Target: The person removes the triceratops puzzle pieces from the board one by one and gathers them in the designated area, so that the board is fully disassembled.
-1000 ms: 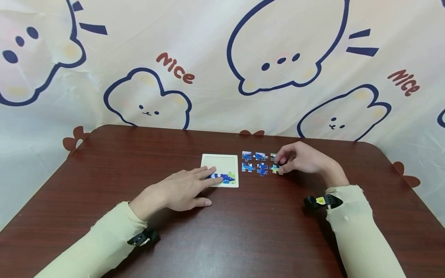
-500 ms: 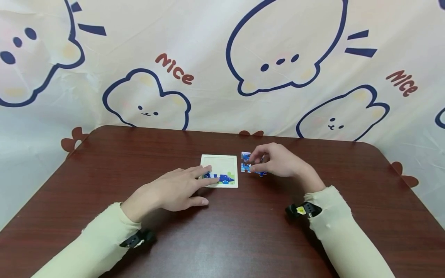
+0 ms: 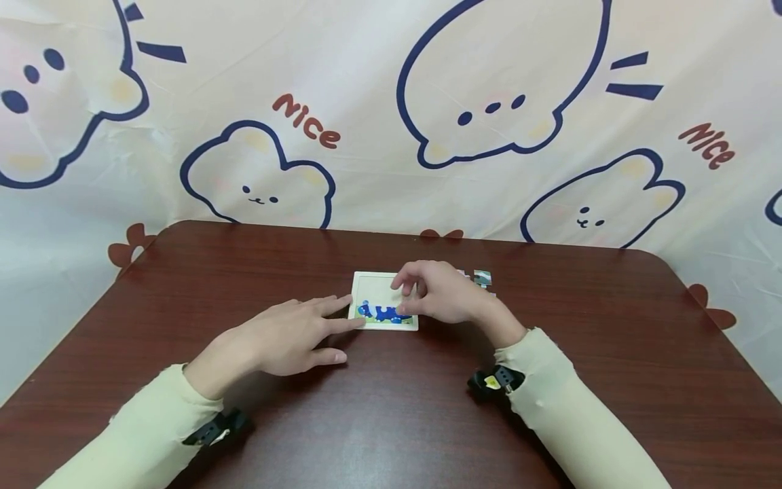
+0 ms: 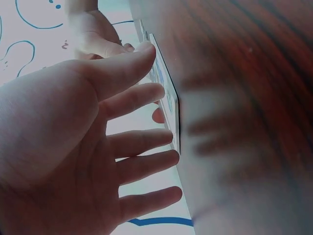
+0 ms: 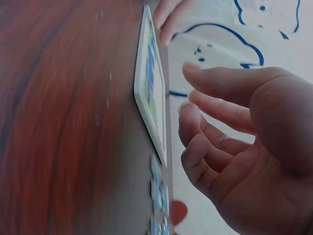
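A square white puzzle tray [image 3: 374, 275] lies on the table, with a blue and green picture assembled along its near side. My left hand [image 3: 275, 343] is spread with straight fingers at the tray's left edge; in the head view two fingertips overlap that edge, though contact is unclear. Over the tray's right side hovers my right hand [image 3: 446, 295], its fingers loosely bent. The right wrist view shows a gap between thumb and fingers, with no piece visible there. Loose jigsaw pieces [image 5: 160, 193] lie right of the tray, mostly hidden behind the right hand in the head view.
The brown wooden table [image 3: 391, 407] reaches back to a pale curtain [image 3: 379, 81] printed with cartoon outlines. One loose piece [image 3: 482, 277] shows beyond the right wrist. Dark wrist straps [image 3: 497, 380] sit at both cuffs.
My right hand has moved left from the far-right loose pieces, across the others, to above the tray. My left hand has drawn back left, uncovering more of the blue picture.
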